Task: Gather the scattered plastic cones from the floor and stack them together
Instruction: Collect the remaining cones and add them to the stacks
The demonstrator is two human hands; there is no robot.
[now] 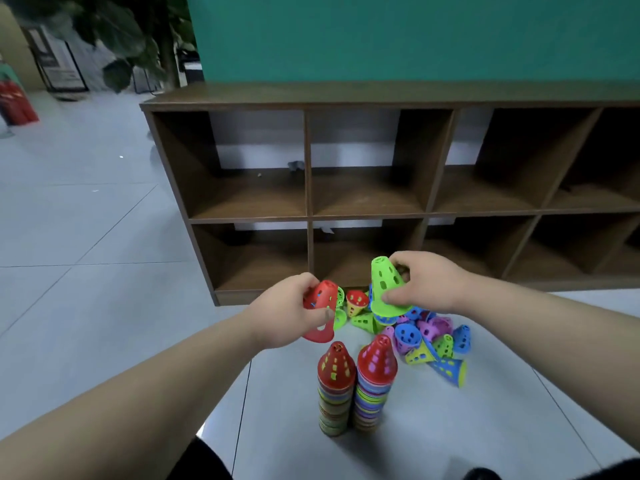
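My left hand point(292, 315) grips a red perforated cone point(322, 308), tilted with its wide rim down toward me. My right hand point(427, 285) holds a green cone point(386, 287) upright above the pile. Below both hands, two tall stacks of cones stand side by side on the floor, the left stack point(336, 389) and the right stack point(375, 382), each topped by a red cone. Behind them and to the right lies a loose pile of scattered cones point(429, 336) in blue, purple, yellow, green and red.
A dark wooden cubby shelf point(308, 161) stands right behind the pile, against a teal wall point(415, 36). Grey floor tiles point(86, 237) stretch to the left. A potted plant point(114, 36) and red objects point(17, 102) are far back left.
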